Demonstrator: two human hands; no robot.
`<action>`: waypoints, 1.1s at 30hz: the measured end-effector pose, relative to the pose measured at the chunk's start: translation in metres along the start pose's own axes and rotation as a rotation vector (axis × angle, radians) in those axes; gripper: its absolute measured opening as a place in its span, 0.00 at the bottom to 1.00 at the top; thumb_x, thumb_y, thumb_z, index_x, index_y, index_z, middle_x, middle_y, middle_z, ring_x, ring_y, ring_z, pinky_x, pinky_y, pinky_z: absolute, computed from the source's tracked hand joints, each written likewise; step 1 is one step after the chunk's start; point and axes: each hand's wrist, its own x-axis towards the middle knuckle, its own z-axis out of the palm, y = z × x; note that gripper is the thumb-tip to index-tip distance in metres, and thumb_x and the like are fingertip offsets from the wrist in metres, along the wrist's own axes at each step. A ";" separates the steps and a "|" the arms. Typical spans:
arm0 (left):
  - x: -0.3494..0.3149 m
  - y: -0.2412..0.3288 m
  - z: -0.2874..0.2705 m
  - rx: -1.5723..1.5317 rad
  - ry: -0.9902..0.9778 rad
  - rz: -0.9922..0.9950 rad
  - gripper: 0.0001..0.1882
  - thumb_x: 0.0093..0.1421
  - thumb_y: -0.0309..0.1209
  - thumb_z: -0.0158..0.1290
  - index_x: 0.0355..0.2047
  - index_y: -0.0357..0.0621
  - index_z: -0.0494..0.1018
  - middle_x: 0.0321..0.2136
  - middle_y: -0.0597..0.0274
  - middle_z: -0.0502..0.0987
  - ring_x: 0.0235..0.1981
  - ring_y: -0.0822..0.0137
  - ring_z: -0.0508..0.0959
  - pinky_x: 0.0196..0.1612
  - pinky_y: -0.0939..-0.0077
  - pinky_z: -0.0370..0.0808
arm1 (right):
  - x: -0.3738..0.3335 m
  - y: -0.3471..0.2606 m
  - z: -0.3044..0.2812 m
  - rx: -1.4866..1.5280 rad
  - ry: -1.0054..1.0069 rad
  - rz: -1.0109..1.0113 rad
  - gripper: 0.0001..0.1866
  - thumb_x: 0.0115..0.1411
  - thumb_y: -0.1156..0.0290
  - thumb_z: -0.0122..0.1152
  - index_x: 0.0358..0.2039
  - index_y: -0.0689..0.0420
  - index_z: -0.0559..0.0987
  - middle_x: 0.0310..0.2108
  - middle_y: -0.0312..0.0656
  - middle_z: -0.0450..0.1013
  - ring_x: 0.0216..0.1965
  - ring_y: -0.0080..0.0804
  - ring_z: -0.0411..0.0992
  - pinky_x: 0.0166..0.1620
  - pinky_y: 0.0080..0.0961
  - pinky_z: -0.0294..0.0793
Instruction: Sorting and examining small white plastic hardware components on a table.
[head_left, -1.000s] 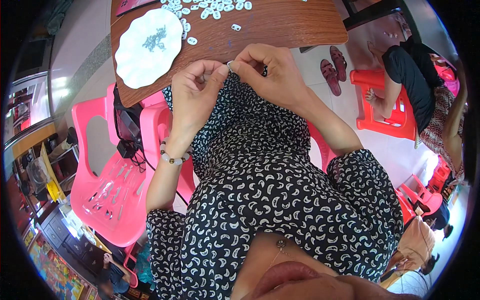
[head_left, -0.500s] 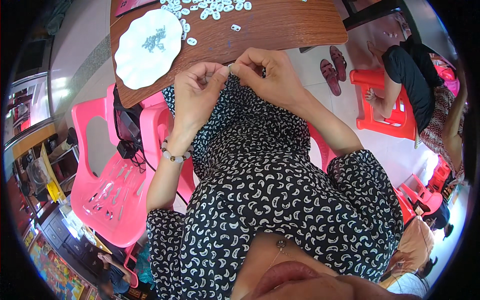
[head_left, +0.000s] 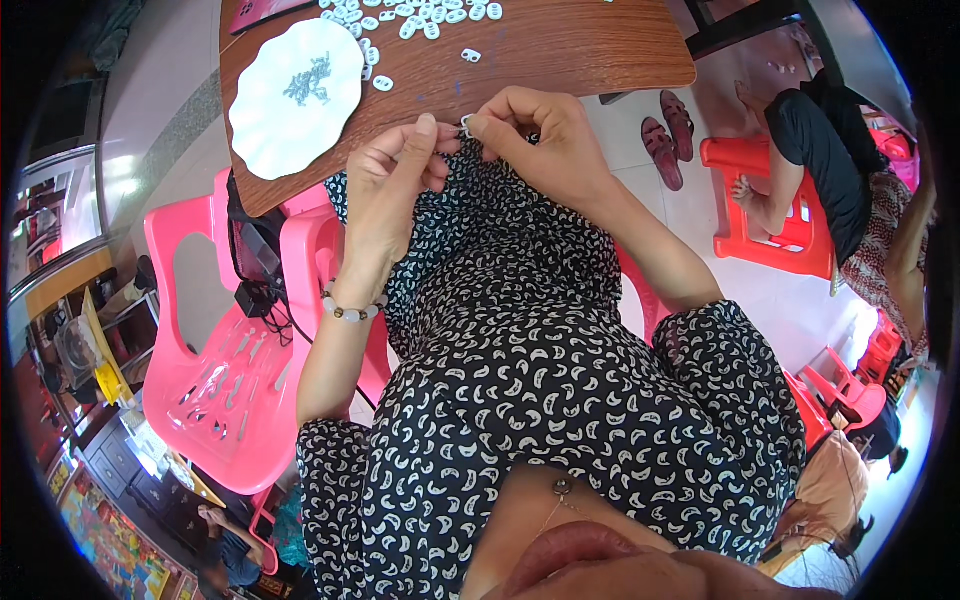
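Observation:
My right hand (head_left: 548,148) pinches a small white oval plastic piece (head_left: 466,122) between thumb and fingertips, just past the table's near edge. Close beside it, the fingers of my left hand (head_left: 392,180) are drawn together near the piece; whatever they hold is too small to make out. To the left on the brown wooden table (head_left: 560,60) stands a white wavy-edged plate (head_left: 265,125). A heap of tiny grey metal bits (head_left: 308,82) lies on it. Several matching white oval pieces (head_left: 431,31) with holes are scattered at the far side, and a single one (head_left: 471,56) lies apart.
A pink plastic chair (head_left: 225,400) with a black bag (head_left: 255,250) stands at the left. To the right, a person's bare foot rests on a red stool (head_left: 775,255), near a pair of sandals (head_left: 660,155). A pink item (head_left: 262,12) sits on the table's far left corner.
My hands have moved slightly apart. The left thumb has lifted and the left fingers have shifted, so the white piece in my right hand now shows more.

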 end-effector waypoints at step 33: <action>-0.002 -0.001 -0.002 -0.158 -0.005 -0.145 0.13 0.61 0.34 0.53 0.34 0.35 0.78 0.28 0.60 0.80 0.22 0.80 0.73 0.26 0.87 0.72 | 0.003 0.004 0.001 0.029 0.085 -0.063 0.11 0.55 0.68 0.61 0.24 0.65 0.78 0.15 0.35 0.72 0.18 0.14 0.66 0.21 0.17 0.65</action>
